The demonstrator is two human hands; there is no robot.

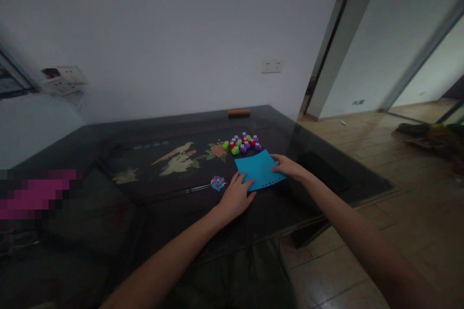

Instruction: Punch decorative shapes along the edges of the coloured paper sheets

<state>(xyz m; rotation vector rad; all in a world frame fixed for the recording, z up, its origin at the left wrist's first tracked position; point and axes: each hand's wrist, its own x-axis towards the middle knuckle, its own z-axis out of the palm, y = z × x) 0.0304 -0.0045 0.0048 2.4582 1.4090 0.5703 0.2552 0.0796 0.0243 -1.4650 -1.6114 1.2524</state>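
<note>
A blue sheet of paper (259, 169) with a row of small dark marks like holes along its near edge lies at the table's right part, bending slightly upward. Over its left near corner rests my left hand (237, 195), fingers spread on the sheet. My right hand (288, 166) pinches the right edge between thumb and fingers. Just beyond the paper stands a cluster of small green, purple and red pieces (242, 144) with white round tops and dark centres. Left of my left hand is a little heap of pink, blue and white bits (218, 183).
The dark glossy table (174, 227) has a bird-and-flower picture (181, 159) in its top. At the back edge lies an orange-brown cylindrical object (239, 112). A flat black object (322, 171) is to the right. Behind is a wall with sockets (271, 66); tiled floor (362, 149) lies right.
</note>
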